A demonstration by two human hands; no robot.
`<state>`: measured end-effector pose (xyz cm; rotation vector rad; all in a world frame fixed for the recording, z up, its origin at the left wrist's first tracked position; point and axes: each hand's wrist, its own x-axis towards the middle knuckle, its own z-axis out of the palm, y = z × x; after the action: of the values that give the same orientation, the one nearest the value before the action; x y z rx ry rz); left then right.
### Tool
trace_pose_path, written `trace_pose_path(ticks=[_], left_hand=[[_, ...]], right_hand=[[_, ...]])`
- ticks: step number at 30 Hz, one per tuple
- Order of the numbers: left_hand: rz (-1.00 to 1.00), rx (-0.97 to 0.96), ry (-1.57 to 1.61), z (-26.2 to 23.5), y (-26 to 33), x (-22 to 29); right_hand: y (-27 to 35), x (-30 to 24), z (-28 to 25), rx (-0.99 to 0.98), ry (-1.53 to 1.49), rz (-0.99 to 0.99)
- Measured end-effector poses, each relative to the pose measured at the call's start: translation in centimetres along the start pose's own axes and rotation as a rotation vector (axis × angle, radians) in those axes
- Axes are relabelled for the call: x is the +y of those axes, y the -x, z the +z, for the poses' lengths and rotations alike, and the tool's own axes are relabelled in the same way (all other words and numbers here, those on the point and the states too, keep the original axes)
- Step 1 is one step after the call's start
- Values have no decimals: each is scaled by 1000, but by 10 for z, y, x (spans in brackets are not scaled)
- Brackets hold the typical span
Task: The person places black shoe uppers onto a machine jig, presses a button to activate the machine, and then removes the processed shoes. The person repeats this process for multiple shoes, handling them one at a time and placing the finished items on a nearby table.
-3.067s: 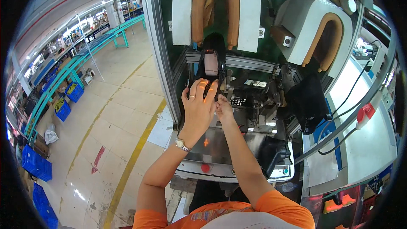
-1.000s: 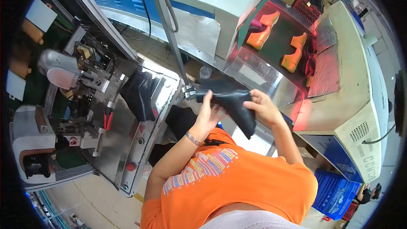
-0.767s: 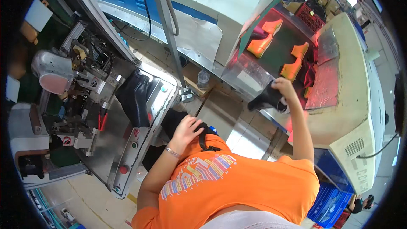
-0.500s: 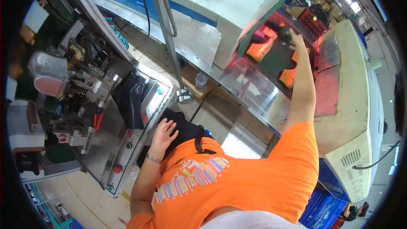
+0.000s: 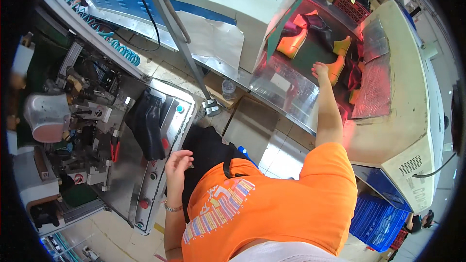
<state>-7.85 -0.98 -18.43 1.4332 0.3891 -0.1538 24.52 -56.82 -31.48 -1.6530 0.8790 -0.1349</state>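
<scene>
Fingers (image 5: 178,157) of the left hand (image 5: 177,165) are being held loosely spread and slightly curled, with nothing gripped between them; the hand is hanging just beside the lower edge of the grey metal machine panel (image 5: 145,184), near its row of red buttons (image 5: 144,204), and a bracelet (image 5: 171,208) is being worn on that wrist. Just above and to the left of this hand, a black boot upper (image 5: 147,128) is being kept mounted on the machine, well apart from the other hand. The right hand (image 5: 320,70) is being stretched far out over the red-lit conveyor opening (image 5: 310,53) of the large beige oven (image 5: 412,106); its fingers are bunched close to an orange-soled boot (image 5: 337,65), and whether they are being closed on it or are only touching it cannot be told from this view. A second orange-soled boot (image 5: 295,42) is lying farther left in the same opening, with a black boot (image 5: 318,22) standing behind it. A reflective metal sheet (image 5: 286,90) is lining the front of the opening, below the right forearm. Between the two machines, a plastic bottle (image 5: 228,87) is sitting on a cardboard piece (image 5: 218,85) on the floor, beside the foot of a slanting grey pole (image 5: 179,39). An orange shirt (image 5: 272,204) is being worn, filling the lower middle of the view, and a blue crate (image 5: 376,218) is standing at the lower right beneath the oven.
</scene>
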Motion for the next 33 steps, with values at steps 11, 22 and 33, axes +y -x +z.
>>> trace_pose_path(ticks=[11, 22, 33], left_hand=[[1154, -58, -962, 167, -154, 184], [1110, -105, -1292, 281, -284, 175], [1104, -73, -1452, 286, -291, 175]], right_hand=[[-164, 18, -42, 371, 85, -250], [-309, 44, -88, 374, 96, -186], [-344, 22, -50, 191, -327, -190]])
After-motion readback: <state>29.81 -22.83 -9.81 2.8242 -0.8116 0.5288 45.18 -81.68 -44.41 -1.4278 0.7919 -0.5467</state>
